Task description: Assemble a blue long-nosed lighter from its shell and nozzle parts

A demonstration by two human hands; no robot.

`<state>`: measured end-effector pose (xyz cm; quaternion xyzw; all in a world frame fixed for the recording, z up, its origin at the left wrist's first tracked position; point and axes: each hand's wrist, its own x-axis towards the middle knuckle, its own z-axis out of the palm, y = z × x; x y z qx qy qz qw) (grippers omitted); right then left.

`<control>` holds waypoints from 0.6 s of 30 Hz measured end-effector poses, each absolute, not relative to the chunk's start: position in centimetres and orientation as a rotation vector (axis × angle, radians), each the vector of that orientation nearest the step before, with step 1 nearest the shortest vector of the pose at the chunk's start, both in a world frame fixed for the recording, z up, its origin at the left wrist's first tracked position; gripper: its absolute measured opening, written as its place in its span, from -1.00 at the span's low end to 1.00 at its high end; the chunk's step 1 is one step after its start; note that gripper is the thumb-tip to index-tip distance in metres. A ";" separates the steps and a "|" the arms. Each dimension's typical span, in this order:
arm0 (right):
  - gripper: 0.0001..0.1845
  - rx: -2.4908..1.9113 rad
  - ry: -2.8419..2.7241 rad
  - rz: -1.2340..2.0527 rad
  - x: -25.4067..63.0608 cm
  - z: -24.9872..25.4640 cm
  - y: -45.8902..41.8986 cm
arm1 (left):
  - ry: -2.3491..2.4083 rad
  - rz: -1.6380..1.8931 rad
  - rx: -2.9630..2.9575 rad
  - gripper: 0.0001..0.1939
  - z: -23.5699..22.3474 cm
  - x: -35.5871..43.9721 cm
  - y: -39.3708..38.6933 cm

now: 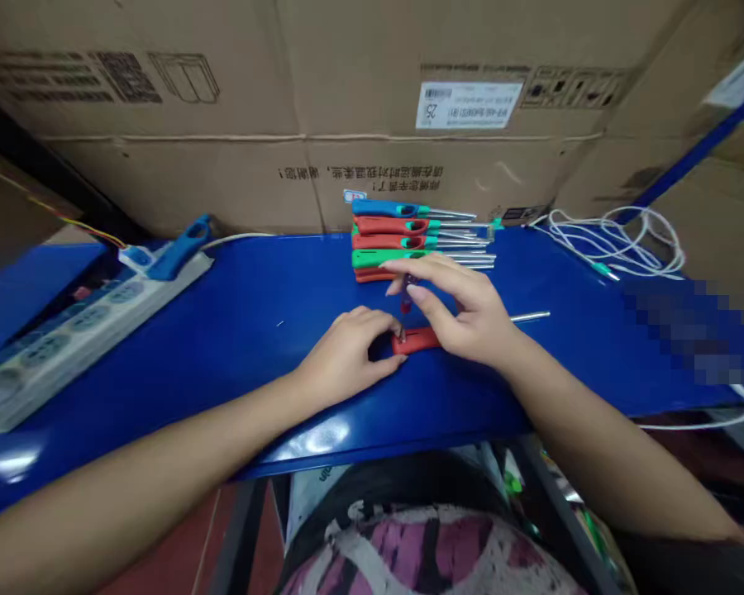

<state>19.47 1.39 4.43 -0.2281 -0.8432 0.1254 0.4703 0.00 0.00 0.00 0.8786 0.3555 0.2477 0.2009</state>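
Note:
A red long-nosed lighter (419, 340) lies flat on the blue table, its metal tube pointing right beyond my right wrist. My left hand (350, 351) grips the lighter's left end between thumb and fingers. Over that same end, my right hand (468, 310) pinches a small dark screwdriver (408, 292), which stands nearly upright with its tip down at the red handle. The exact contact of the tip is too small to make out. Behind my hands is a stack of lighters in blue, red and green (381, 259), their tubes all pointing right.
A white power strip (108, 318) runs along the left, with a blue lighter handle (179, 248) on its far end. A tiny metal piece (279, 323) lies left of my hands. Coiled white cable (620, 240) sits back right. A cardboard wall (236, 178) closes off the back.

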 end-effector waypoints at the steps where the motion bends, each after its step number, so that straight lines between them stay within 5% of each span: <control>1: -0.74 -0.577 -2.054 0.227 19.7 4.3 1.5 | 0.994 0.696 2.454 -0.82 0.0 0.0 0.0; 6: -0.79 -0.612 -2.056 -0.036 20.1 4.2 1.7 | 0.993 0.715 2.451 -0.81 -0.1 -0.2 0.1; 12: -0.70 -0.592 -2.063 0.255 19.8 4.5 1.4 | 1.005 0.707 2.449 -0.81 -0.2 -0.2 0.1; 18: -0.78 -0.617 -2.039 0.008 20.1 4.1 1.8 | 0.989 0.713 2.441 -0.83 -0.1 -0.2 0.1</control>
